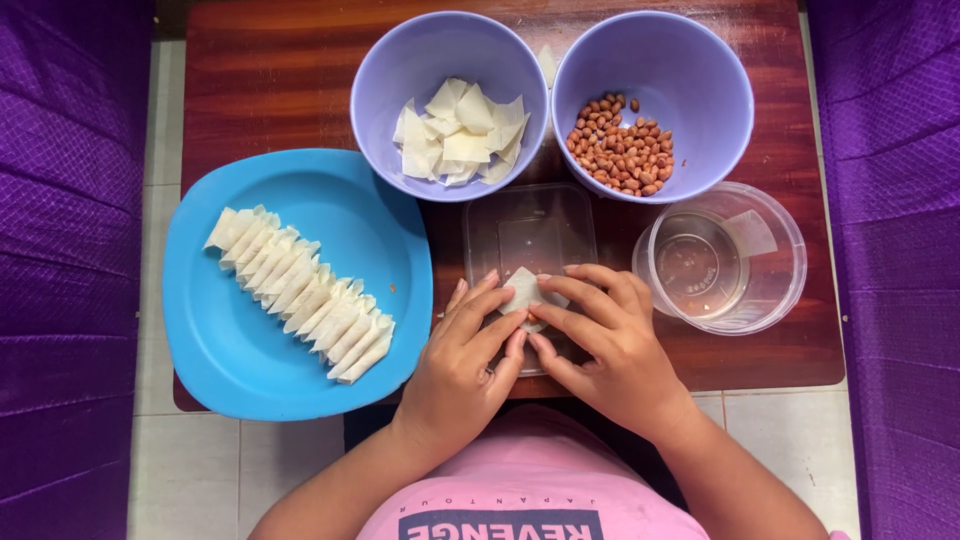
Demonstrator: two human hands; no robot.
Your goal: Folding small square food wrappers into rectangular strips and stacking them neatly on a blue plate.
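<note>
My left hand (462,355) and my right hand (605,340) meet over a clear flat lid (528,225) on the wooden table, both pinching a small white dough wrapper (524,290) between fingertips. Just beyond, a lilac bowl (380,75) holds several loose square wrappers (460,132). Beside it a second lilac bowl (725,80) holds peanuts (622,148). To my left a blue plate (215,340) carries a diagonal row of folded wrappers (300,292).
A clear round container (775,275) with a scrap of wrapper inside sits right of my hands. The brown wooden table (270,70) is flanked by purple fabric (70,250) on both sides, and pale floor tiles (180,470) show near my body.
</note>
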